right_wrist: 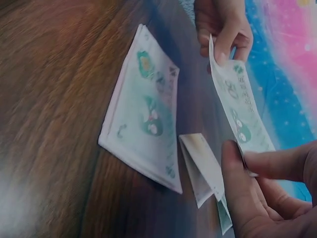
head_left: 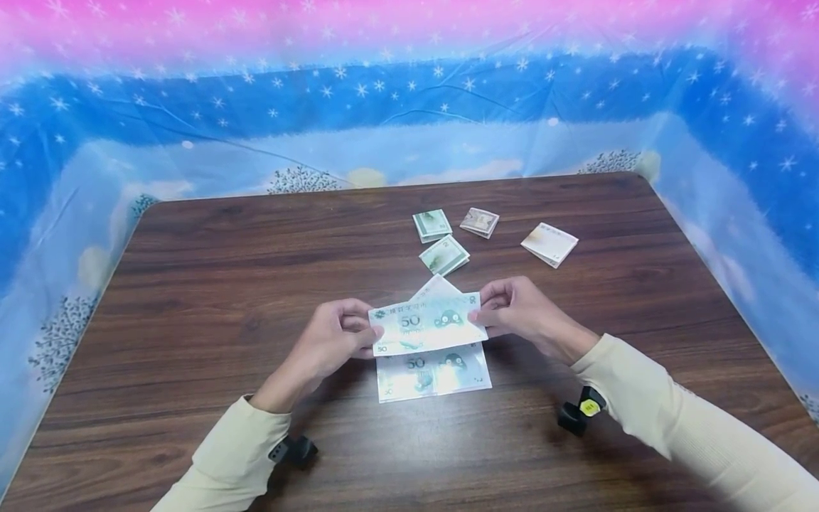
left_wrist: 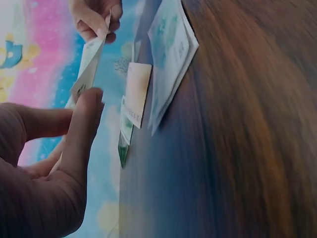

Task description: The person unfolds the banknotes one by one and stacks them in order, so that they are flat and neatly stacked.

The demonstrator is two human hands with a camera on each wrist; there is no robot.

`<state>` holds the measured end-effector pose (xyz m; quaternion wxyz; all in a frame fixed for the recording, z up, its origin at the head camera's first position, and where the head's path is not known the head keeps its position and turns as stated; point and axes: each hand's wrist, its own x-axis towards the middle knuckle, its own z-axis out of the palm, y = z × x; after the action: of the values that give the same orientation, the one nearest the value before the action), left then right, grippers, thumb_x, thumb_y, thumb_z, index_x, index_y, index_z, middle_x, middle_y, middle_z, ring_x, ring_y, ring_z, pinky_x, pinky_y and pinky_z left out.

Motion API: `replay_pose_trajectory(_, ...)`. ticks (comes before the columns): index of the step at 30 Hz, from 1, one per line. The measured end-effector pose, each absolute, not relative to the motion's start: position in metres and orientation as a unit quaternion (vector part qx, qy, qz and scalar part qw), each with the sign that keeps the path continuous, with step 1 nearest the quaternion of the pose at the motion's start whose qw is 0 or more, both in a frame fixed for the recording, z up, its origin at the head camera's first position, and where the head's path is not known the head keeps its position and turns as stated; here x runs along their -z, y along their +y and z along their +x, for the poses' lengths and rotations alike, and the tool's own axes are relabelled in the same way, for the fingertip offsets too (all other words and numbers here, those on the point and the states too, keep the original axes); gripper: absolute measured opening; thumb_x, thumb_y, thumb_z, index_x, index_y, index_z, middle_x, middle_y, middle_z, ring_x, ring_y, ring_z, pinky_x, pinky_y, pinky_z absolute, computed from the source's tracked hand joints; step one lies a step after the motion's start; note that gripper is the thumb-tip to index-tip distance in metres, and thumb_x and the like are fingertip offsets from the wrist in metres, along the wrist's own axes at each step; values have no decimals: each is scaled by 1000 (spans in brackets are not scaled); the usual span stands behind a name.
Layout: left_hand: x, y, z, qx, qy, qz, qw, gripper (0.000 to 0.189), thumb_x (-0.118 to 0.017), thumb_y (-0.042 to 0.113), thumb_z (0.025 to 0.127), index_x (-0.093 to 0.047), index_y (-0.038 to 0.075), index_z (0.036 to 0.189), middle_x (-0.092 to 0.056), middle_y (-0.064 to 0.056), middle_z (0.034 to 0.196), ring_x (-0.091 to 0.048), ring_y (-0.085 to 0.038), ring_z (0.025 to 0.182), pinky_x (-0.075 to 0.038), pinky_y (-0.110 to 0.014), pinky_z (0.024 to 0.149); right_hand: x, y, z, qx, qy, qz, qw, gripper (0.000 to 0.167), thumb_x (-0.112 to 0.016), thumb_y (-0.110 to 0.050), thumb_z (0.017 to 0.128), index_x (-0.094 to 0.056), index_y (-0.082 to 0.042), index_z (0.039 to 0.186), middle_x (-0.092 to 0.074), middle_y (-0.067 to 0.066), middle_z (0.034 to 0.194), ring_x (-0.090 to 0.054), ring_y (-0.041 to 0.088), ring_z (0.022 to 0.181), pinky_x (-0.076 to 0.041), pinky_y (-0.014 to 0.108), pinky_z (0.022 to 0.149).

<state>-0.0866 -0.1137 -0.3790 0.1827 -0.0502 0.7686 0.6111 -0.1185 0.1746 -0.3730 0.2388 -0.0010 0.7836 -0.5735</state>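
Observation:
A white-and-green play banknote [head_left: 425, 323] printed with 50 is stretched level between both hands, raised above the table. My left hand [head_left: 326, 338] pinches its left end, thumb on the printed face; my right hand [head_left: 527, 313] pinches the right end the same way. In the right wrist view the held note [right_wrist: 233, 94] bends slightly along its length. Under it on the table lie more 50 notes [head_left: 435, 380], layered into a flat pile [right_wrist: 143, 109], partly covered in the head view. A pale folded note [head_left: 438, 289] pokes out behind the held one, its lower part hidden.
Farther back lie two folded green notes [head_left: 431, 224] [head_left: 444, 254], a folded brownish note [head_left: 480, 222] and, to the right, a folded pale note [head_left: 550, 244]. The dark wooden table [head_left: 243, 263] is bordered by a snowflake-patterned cloth [head_left: 397, 92].

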Motion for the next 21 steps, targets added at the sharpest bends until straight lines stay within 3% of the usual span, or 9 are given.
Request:
replay_pose_trajectory(6, 380, -118, -81, -558, 802, 26, 211, 21, -69, -3, 91, -61, -10, 109, -65, -6, 74, -71, -21, 70, -62, -35, 68, 376, 179, -111, 551, 792, -9, 262, 13, -74, 1, 87, -62, 5, 91, -64, 9, 80, -67, 17, 73, -62, 37, 73)
replay_pose_trajectory(12, 380, -118, -79, -477, 845, 65, 233, 24, -72, 3, 91, -63, -9, 111, -73, -7, 77, -71, -19, 65, -61, -33, 61, 383, 179, -105, 533, 798, -34, 279, 12, -73, 3, 86, -62, 6, 89, -64, 10, 79, -67, 17, 67, -62, 35, 66)
replay_pose_trajectory(17, 379, -116, -76, -432, 866, 69, 244, 35, -75, 5, 90, -62, -10, 119, -73, -4, 75, -70, -15, 62, -58, -30, 58, 389, 177, -100, 531, 797, -44, 285, 11, -72, 6, 85, -61, 7, 89, -64, 10, 77, -66, 16, 64, -61, 34, 63)
replay_pose_trajectory(21, 381, -113, -75, -398, 882, 77, 242, 34, -77, 7, 89, -64, -8, 117, -71, 1, 70, -68, -12, 59, -54, -28, 54, 393, 176, -98, 527, 799, -51, 285, 11, -72, 7, 83, -62, 8, 88, -65, 10, 75, -66, 17, 61, -61, 35, 61)
